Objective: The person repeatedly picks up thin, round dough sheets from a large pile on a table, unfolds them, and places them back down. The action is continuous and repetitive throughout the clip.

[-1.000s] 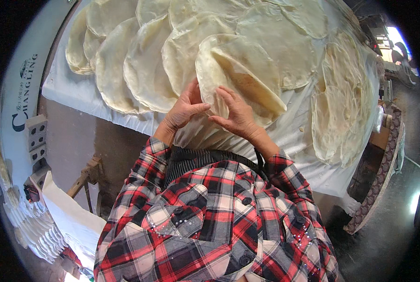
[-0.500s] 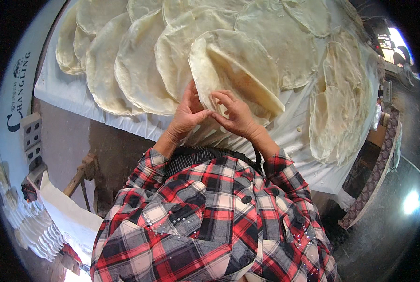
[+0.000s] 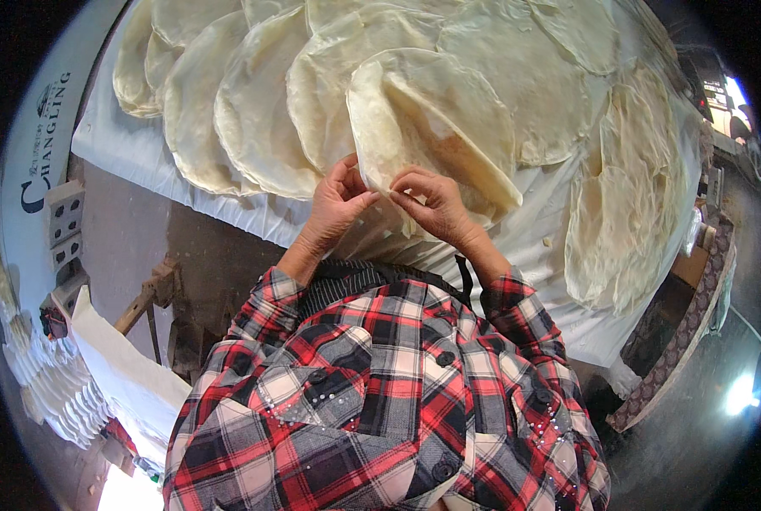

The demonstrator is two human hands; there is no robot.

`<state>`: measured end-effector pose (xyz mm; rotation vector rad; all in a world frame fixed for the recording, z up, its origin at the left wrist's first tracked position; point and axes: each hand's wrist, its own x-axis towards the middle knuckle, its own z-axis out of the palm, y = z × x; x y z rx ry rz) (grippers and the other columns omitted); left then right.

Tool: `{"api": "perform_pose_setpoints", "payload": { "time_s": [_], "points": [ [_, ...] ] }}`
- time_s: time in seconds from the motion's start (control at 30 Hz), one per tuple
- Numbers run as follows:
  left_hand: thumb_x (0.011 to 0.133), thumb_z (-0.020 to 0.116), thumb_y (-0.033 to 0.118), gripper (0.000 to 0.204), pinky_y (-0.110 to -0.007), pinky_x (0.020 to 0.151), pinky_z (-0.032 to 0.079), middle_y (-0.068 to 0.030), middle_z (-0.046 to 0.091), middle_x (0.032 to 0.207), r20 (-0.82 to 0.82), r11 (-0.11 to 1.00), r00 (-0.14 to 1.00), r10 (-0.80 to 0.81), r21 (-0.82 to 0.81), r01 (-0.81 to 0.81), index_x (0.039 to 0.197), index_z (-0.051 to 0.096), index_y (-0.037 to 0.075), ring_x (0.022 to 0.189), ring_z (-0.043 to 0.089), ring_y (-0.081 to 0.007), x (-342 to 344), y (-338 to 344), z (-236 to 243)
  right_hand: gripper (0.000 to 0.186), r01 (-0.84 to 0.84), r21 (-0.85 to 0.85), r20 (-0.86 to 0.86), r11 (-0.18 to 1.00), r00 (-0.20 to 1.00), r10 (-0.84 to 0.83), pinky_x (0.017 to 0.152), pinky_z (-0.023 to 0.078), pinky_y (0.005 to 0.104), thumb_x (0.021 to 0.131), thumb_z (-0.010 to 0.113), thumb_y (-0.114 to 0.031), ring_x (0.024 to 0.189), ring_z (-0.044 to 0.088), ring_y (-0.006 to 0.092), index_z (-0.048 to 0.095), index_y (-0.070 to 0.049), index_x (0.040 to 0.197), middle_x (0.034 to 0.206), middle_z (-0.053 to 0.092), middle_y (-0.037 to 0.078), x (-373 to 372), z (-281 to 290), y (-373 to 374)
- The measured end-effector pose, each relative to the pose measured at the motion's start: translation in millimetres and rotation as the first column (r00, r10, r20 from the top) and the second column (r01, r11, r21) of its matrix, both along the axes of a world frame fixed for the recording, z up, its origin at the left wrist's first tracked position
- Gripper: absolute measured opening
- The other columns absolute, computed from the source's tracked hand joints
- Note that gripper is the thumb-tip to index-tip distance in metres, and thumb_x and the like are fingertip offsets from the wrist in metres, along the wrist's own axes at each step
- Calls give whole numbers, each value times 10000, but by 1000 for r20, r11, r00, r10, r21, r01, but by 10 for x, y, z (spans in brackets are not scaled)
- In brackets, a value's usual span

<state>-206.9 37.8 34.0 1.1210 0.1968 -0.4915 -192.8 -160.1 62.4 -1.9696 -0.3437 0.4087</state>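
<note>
A white sign (image 3: 44, 162) with dark lettering is seen at the far left — curved along the rim.

A small lit screen (image 3: 717, 92) is seen at upper right.

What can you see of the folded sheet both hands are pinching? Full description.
The folded sheet is a thin, pale cream round, like a dough wrapper or flatbread, slightly translucent with a dry, faintly wrinkled surface. One side is turned over onto itself, leaving a curved flap and a straight crease. It lies on top of other overlapping rounds spread over a white cloth. The left hand and the right hand pinch its near edge between fingertips, lifting that edge slightly; the rest lies flat.
</note>
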Motion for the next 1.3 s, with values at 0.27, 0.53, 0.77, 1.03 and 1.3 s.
{"api": "perform_pose_setpoints", "payload": {
  "time_s": [0.27,0.53,0.77,1.03,1.3],
  "points": [
    [761,506,-41,447,-266,867,467,-68,631,1070,-20,982,992,124,144,-120,1206,540,-21,951,593,-145,16,88,-65,108,311,210,-188,927,943,-274,594,467,246,851,644,-112,633,574,101,600,-14,854,706,618,60,70,-79,-202],
    [788,525,42,391,-300,854,462,-94,615,1056,-65,931,995,74,362,-45,1169,536,-42,952,580,-184,278,-186,184,277,105,-226,314,968,949,-29,602,508,403,799,614,-138,690,641,321,575,-92,1069,781,628,155,-31,58,178],
    [843,574,32,424,-306,866,493,-95,603,1130,-113,987,990,82,-131,-96,1257,487,2,979,600,-178,448,-249,403,346,159,170,-15,972,987,-159,646,507,374,877,611,-192,739,654,277,550,-80,1199,819,656,150,286,77,-56],
    [830,553,129,328,-328,833,538,-141,659,1041,64,834,976,210,-533,-144,1114,596,-30,927,647,-221,814,149,560,269,489,534,-489,690,844,-220,733,462,213,850,635,-173,793,587,61,640,-55,1093,927,642,-14,749,1206,-865],
    [875,492,311,443,-410,882,518,-174,636,1131,-263,733,902,342,-526,-431,1147,597,-23,1016,622,-281,886,324,743,302,722,452,-185,524,651,-737,852,478,267,881,574,-225,920,628,142,622,-35,1110,1017,659,54,340,1617,-1275]
  ]
}}
